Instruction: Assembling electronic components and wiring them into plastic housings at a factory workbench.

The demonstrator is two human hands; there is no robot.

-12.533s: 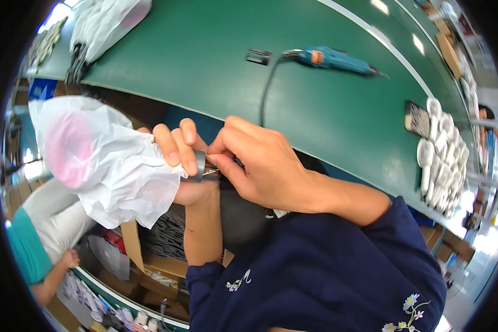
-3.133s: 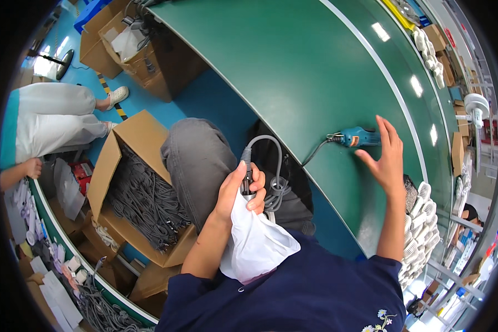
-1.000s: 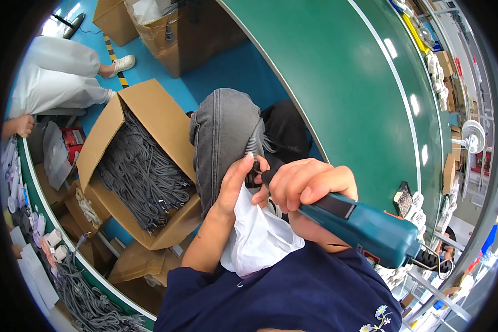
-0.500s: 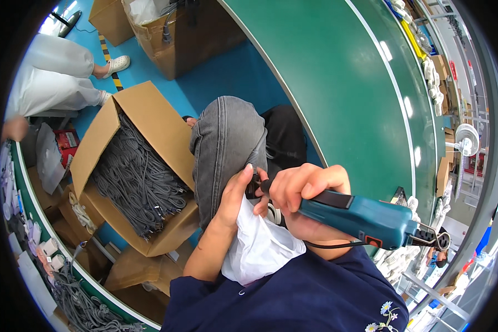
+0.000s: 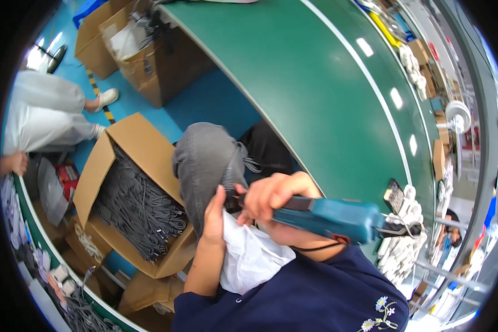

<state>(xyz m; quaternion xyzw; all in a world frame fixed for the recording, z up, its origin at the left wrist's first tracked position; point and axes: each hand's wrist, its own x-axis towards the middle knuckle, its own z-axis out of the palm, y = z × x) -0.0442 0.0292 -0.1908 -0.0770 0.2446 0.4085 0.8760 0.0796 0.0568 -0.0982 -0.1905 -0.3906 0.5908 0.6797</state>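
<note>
My right hand (image 5: 274,202) is wrapped round a teal electric screwdriver (image 5: 346,218) with a black front end and a reddish switch. A black cord runs along its underside. The tool lies nearly level, its nose toward my left hand (image 5: 213,221). Between the fingers of that hand is a dark piece with a grey ribbed end (image 5: 227,178), like a cable's strain relief. It rests by my knee; the screwdriver's tip is hidden there behind my fingers. On my lap, under both hands, lies a crumpled white plastic bag (image 5: 254,257).
Left of my knee stands an open cardboard box (image 5: 144,144) full of grey cables (image 5: 141,207). A green table (image 5: 326,94) curves along the right, with bundled white cords (image 5: 401,240) near it. More cartons (image 5: 160,77) stand at the back; a person (image 5: 50,110) in white is at far left.
The view has shifted, so the scene sits differently. My right hand and the screwdriver have come closer to my left hand. Both hands keep their hold.
</note>
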